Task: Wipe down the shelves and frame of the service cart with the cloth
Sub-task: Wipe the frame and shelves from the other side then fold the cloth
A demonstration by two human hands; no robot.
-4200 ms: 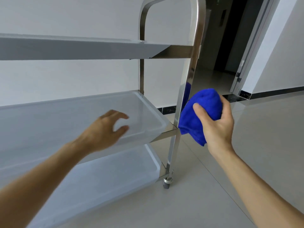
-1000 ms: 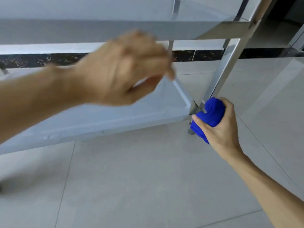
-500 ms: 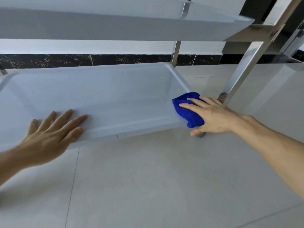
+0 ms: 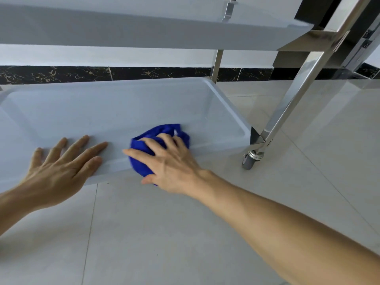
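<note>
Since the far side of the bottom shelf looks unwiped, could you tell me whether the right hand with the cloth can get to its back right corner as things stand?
Probably yes. The right hand presses the blue cloth on the bottom shelf near its front rim, and the tray between there and the back right corner is bare. The shelf above seems to leave headroom.

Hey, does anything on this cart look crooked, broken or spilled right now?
Nothing stands out. The bottom shelf looks intact and bare, the right hand presses the blue cloth on its front edge, and the caster sits on the floor.

Glossy pale floor tiles [image 4: 185,233], white wall [image 4: 102,56], black gold-veined marble skirting [image 4: 61,74].
</note>
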